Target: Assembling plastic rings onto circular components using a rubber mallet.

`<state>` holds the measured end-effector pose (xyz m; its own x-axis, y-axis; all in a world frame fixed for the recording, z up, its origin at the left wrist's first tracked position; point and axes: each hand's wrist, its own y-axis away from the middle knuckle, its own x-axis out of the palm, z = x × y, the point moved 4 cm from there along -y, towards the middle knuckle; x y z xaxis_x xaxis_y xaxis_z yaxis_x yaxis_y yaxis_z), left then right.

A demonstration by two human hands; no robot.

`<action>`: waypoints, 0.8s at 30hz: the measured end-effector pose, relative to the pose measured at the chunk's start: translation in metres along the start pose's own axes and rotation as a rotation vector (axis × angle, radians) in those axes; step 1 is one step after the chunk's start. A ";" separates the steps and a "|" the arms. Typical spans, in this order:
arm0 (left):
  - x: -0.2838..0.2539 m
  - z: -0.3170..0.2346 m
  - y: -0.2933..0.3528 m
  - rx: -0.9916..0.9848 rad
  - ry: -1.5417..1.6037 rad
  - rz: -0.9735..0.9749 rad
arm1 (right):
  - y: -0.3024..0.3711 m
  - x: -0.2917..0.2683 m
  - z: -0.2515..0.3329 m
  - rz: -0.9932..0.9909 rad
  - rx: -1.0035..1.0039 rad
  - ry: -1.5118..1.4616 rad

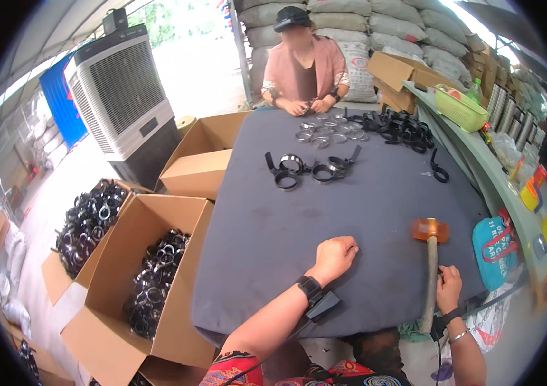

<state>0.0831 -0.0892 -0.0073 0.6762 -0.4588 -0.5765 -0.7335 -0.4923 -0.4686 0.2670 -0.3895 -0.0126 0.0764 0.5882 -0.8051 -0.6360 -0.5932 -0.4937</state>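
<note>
My left hand (336, 256) rests on the grey-covered table (254, 257) with its fingers curled into a loose fist; nothing shows in it. At the table's right edge, my right hand (448, 288) is closed, with a small black thing at its fingertips that I cannot make out. Just left of that hand lies a mallet with an orange head (430, 229) and a pale handle (430, 283) pointing toward me. Farther off are several black-and-silver ring clamps (286, 180) with straps sticking out. A single black clamp (439, 172) lies to the right.
Across the table a person (302, 71) handles something small beside shiny metal rings (325, 132) and a pile of black clamps (402, 128). Open cartons (183, 257) with clamps stand at the left, near an air cooler (119, 96). A green shelf (479, 148) and a blue bag (495, 251) border the right.
</note>
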 end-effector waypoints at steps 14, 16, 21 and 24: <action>-0.001 0.003 0.000 -0.033 -0.003 0.033 | -0.002 0.002 0.003 0.037 -0.002 0.022; -0.001 0.003 0.002 -0.039 -0.007 0.042 | -0.001 0.002 0.005 0.040 -0.001 0.017; -0.001 -0.005 0.002 0.003 0.017 0.050 | 0.002 -0.003 0.001 0.038 0.031 0.012; 0.005 -0.003 -0.003 0.036 -0.031 0.007 | 0.000 -0.003 0.001 -0.045 -0.050 0.040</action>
<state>0.0882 -0.0924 -0.0067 0.6688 -0.4388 -0.6002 -0.7408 -0.4620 -0.4877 0.2662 -0.3908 -0.0105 0.1352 0.5936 -0.7934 -0.5922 -0.5936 -0.5450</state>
